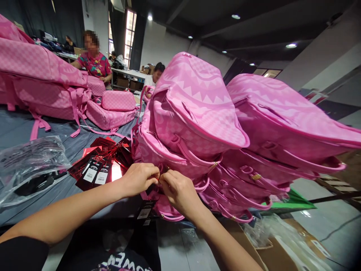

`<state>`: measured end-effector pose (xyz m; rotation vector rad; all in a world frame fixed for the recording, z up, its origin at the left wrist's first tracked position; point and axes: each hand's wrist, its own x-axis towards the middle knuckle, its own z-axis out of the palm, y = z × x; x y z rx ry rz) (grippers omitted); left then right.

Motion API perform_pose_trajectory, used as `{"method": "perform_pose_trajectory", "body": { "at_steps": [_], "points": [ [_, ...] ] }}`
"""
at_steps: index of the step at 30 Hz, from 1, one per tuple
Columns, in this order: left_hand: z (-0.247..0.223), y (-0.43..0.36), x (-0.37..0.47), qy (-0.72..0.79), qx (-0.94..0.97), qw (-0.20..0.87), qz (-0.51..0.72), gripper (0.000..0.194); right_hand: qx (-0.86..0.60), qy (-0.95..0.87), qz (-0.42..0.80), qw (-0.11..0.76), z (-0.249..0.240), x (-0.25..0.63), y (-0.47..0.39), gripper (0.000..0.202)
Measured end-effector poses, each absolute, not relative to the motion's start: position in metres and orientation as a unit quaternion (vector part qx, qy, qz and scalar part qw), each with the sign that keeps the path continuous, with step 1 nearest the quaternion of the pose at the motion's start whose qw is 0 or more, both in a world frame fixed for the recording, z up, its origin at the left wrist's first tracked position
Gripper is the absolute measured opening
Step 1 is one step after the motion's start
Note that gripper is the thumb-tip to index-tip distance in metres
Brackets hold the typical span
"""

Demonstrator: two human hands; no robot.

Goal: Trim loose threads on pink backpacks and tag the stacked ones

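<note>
My left hand (pixel 143 177) and my right hand (pixel 180 189) meet with pinched fingertips at the front of a stack of pink backpacks (pixel 180 135). What the fingers pinch is too small to make out. Just below them dangles a black hang tag (pixel 145 211) with a white barcode label; its string is hidden. Left of my left hand lies a fanned pile of shiny red and black hang tags (pixel 103 160), several with barcode labels and red strings. The backpacks carry a checked pattern, a white-toothed shark print and carry handles.
More pink backpacks (pixel 267 113) are stacked at the right, others (pixel 42 82) at the far left. A small pink case (pixel 118 101) sits behind. Clear plastic bags (pixel 31 162) lie on the left of the dark tablecloth. Below right stands a cardboard box (pixel 270 248). A co-worker (pixel 94 62) is across the table.
</note>
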<state>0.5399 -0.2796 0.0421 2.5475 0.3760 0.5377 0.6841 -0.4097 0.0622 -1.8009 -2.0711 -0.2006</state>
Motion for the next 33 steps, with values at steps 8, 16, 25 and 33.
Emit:
{"method": "perform_pose_trajectory", "body": {
  "at_steps": [8, 16, 25, 33],
  "points": [
    [0.031, -0.286, 0.542, 0.144, 0.952, 0.163, 0.217, 0.005, -0.648, -0.731, -0.099, 0.190, 0.059, 0.683, -0.410, 0.014],
    [0.026, -0.283, 0.537, 0.096, 0.946, 0.207, 0.230, 0.009, -0.643, -0.731, -0.121, 0.191, 0.056, 0.681, -0.410, 0.017],
    [0.017, -0.293, 0.542, 0.126, 0.940, 0.170, 0.268, 0.013, -0.654, -0.724, -0.118, 0.186, 0.055, 0.679, -0.412, 0.018],
    [0.018, -0.289, 0.537, 0.148, 0.918, 0.237, 0.281, 0.006, -0.645, -0.712, -0.099, 0.260, 0.057, 0.677, -0.411, 0.011]
  ]
}}
